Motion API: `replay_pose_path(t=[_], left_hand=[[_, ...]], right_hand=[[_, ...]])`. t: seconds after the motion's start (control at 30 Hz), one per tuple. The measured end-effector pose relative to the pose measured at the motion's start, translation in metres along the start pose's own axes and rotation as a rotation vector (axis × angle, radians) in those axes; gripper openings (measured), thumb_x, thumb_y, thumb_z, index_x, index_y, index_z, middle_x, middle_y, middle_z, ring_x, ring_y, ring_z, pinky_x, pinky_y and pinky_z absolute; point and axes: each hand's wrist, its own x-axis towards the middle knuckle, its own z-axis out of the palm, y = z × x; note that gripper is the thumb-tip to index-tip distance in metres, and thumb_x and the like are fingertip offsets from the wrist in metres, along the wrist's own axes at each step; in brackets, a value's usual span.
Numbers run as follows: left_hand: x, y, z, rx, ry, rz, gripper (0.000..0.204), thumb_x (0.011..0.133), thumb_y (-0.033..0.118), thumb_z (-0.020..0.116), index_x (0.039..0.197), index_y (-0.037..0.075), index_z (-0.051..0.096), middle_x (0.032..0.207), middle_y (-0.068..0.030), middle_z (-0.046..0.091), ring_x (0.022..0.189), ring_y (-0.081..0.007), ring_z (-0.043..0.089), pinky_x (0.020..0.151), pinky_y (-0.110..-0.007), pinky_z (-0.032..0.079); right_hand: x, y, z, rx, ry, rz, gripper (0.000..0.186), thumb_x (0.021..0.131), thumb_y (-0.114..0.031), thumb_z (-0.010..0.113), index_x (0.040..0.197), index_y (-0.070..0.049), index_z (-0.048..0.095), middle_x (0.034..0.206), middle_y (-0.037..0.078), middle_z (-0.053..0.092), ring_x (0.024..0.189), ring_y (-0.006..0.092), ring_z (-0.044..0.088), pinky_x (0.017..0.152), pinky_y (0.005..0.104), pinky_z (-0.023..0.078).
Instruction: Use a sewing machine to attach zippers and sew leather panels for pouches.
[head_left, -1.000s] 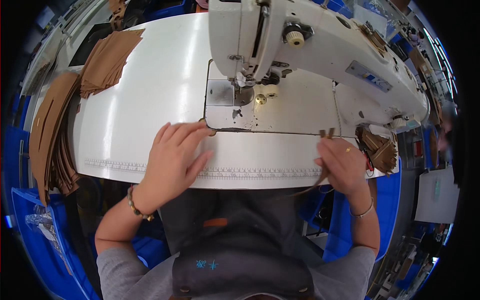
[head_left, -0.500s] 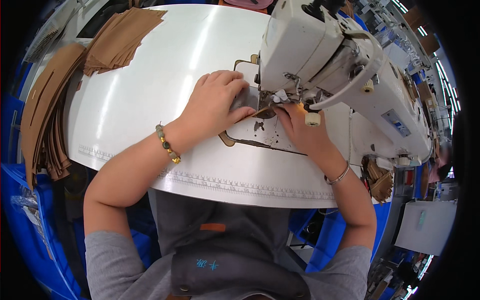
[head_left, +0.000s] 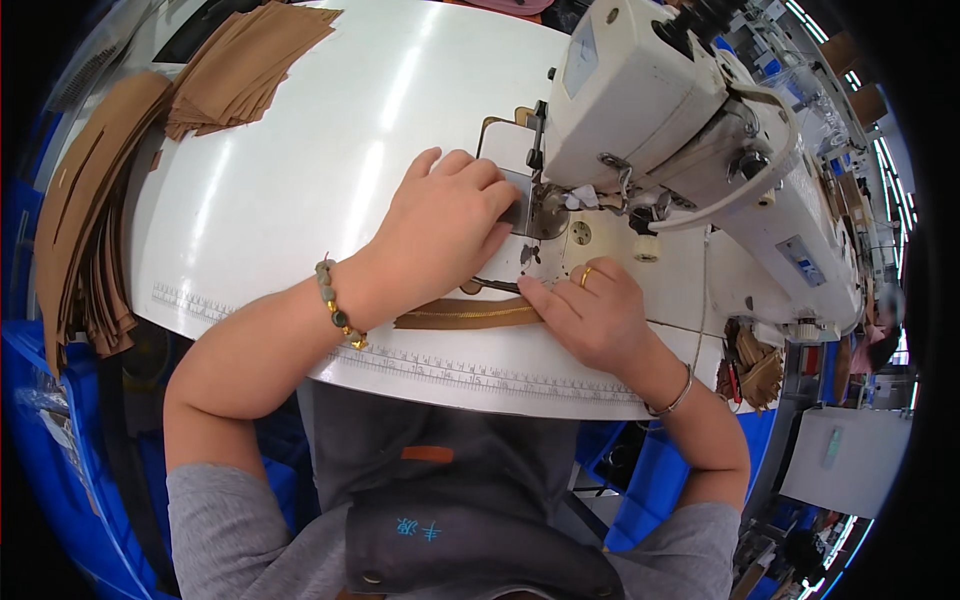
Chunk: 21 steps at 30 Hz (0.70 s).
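Two bare hands at work on the white table (head_left: 270,220), and between them it is, the brown strip (head_left: 465,315) with a gold-coloured line running along it! It lies lengthwise, left end just beside the left wrist, right end disappearing under the right hand (head_left: 595,315). That right hand has its fingers bent and is touching the strip's end; pinching or merely pressing, I cannot tell from here. Over to the left hand (head_left: 445,220): palm down, fingers curved beside the metal plate (head_left: 515,205), farther from the body than the strip. Whether those fingertips grasp anything is hidden. Beads (head_left: 336,305) circle the left wrist, a metal bangle (head_left: 675,391) the right.

Moving out, the strip sits between the plate area and the printed ruler scale (head_left: 470,378) along the table's near edge. Above the right hand looms the white sewing machine (head_left: 625,110), its presser foot area just beside the left fingertips. Far left, a fanned stack of brown pieces (head_left: 240,75), then long brown strips (head_left: 95,200) hanging over the side. Over on the right, a small brown bundle (head_left: 757,365). Nearest the body, a dark apron (head_left: 450,500).
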Motion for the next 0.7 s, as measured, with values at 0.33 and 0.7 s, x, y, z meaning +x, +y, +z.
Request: replay_pose_path(t=[0.33,0.7], left_hand=[[-0.010,0.023,0.002,0.221,-0.037,0.177,0.040,0.086,0.012,0.066,0.125,0.006,0.072,0.131,-0.0036,0.071,0.119,-0.0226,0.064,0.108,-0.043,0.048],[0.001,0.014,0.006,0.268,0.065,0.095,0.044,0.085,0.006,0.066,0.129,0.011,0.071,0.121,-0.0058,0.070,0.119,-0.0264,0.062,0.108,-0.046,0.047]], right_hand=[[0.007,-0.014,-0.008,0.088,0.113,-0.014,0.023,0.077,-0.015,0.069,0.099,-0.007,0.072,0.078,-0.001,0.054,0.064,0.0129,0.055,0.059,0.0269,0.045],[-0.001,-0.020,-0.006,0.088,0.102,0.000,0.034,0.078,-0.012,0.073,0.112,-0.004,0.074,0.096,0.004,0.068,0.074,0.0160,0.063,0.061,0.0283,0.053]])
